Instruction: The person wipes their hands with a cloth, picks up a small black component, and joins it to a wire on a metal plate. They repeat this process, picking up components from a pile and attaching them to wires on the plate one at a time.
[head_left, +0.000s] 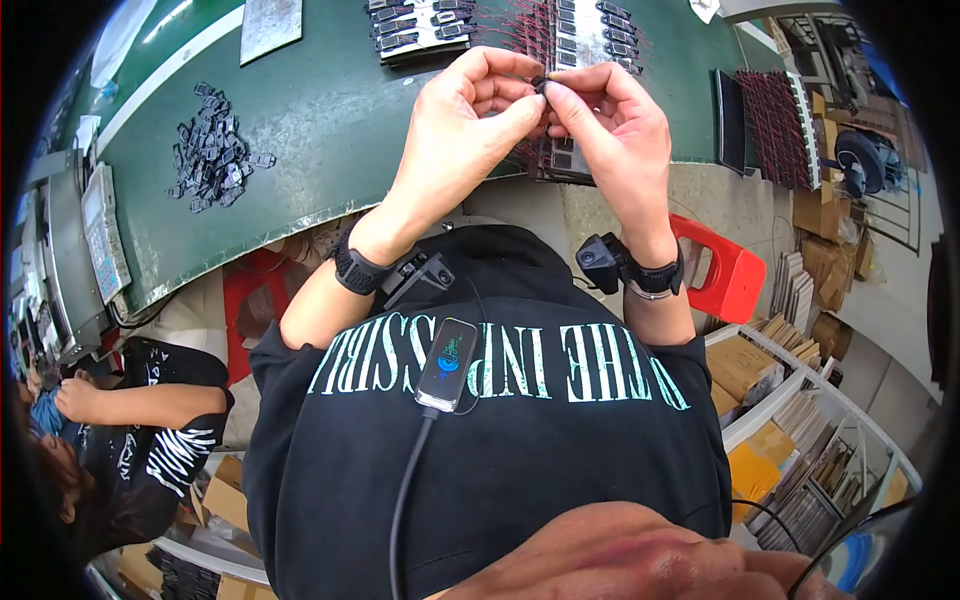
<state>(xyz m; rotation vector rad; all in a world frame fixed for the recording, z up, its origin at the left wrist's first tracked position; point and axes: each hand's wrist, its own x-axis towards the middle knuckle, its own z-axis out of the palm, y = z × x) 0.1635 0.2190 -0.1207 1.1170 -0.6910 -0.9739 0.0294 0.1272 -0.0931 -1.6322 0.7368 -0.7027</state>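
My left hand (465, 125) and my right hand (622, 130) meet over the table's near edge. Between their pinched thumbs and fingertips is a small black part (541, 86), mostly covered by the fingers, so its exact kind does not show. Just beyond and below the hands stands a rack of small black rectangular modules (566, 50) with thin red wires. To its left, similar black modules lie in rows on a white board (440, 32). A loose pile of small black plastic parts (215, 150) sits farther left on the green table (330, 120).
A grey metal plate (270, 28) lies at the far left. Another red-wired rack (778, 130) stands at the table's right end. Red stools (722, 270) are under the table edge. At left, a co-worker (150, 420) sits near a keypad panel (103, 235). Cardboard boxes (740, 370) fill shelves at right.
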